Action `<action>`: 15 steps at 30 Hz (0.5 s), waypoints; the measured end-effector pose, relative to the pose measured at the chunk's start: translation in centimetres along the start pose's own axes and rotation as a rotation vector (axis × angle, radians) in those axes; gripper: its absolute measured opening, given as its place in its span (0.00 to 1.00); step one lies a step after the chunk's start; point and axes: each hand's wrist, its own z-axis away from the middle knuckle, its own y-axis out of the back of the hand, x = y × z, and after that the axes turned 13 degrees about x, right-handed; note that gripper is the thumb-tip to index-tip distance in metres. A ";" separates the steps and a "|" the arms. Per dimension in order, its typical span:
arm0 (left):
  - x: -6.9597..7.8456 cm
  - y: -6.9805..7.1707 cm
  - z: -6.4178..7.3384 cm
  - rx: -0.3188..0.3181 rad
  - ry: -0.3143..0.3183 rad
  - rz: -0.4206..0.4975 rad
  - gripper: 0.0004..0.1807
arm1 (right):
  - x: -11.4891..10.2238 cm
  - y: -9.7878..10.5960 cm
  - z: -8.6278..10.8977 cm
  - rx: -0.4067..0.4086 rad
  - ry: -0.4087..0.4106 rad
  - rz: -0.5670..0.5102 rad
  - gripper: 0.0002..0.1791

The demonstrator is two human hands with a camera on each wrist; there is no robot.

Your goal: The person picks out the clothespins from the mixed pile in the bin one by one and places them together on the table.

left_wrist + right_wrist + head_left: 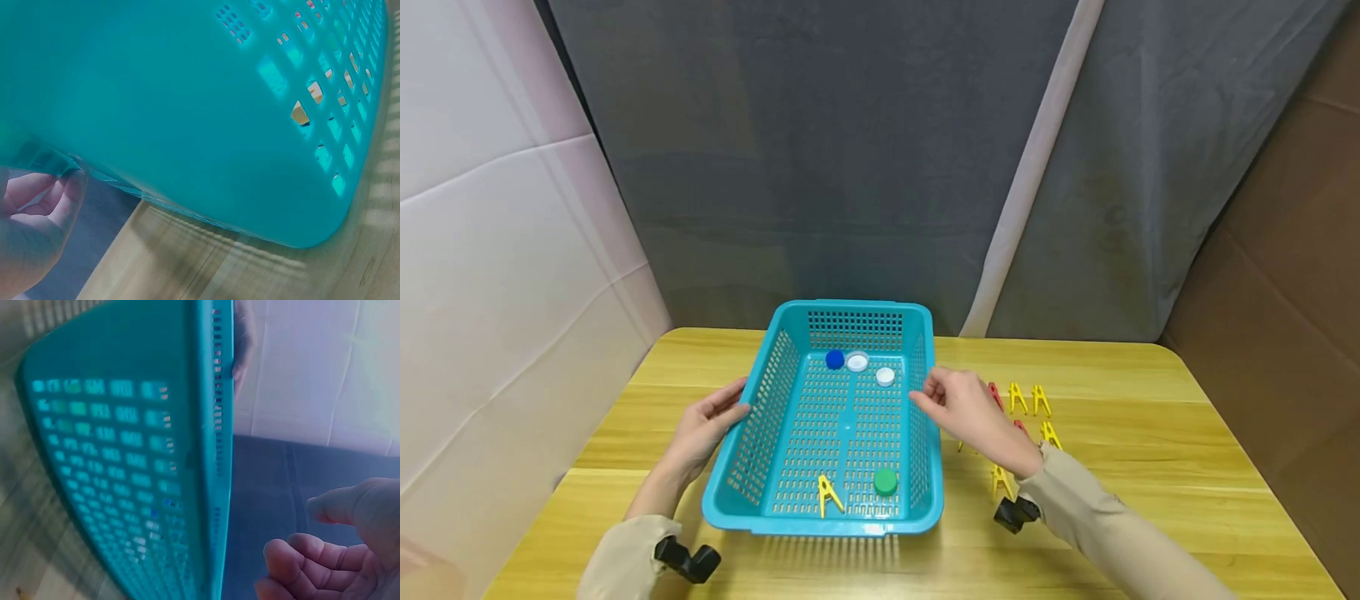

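Note:
A blue plastic basket [847, 527] with slotted walls stands on the table. My left hand [703, 429] grips its left rim; in the left wrist view the thumb and fingers [59, 200] pinch that edge. Above the right rim is my right hand [966, 412], holding nothing, its thumb apart from the loosely bent fingers [312, 565]. In the basket lie a blue cap [835, 359], two white caps, one at the back [857, 362] and one nearer the right wall [885, 377], a green cap [885, 482] and a yellow clothespin [828, 495] near the front.
Several yellow clothespins [1041, 400] and red clothespins [995, 393] lie on the wooden table [1157, 450] right of the basket, some partly hidden by the right hand and forearm. A grey curtain [820, 167] hangs behind the table's back edge.

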 end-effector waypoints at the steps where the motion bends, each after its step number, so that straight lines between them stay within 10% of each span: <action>1: 0.0 0.0 0.0 0.000 0.000 0.000 0.32 | -0.2 -0.2 -0.2 -0.002 0.011 -0.005 0.12; 15: 0.1 0.0 0.0 0.003 0.004 -0.010 0.32 | -4.2 -3.7 -2.9 -0.136 0.148 -0.106 0.11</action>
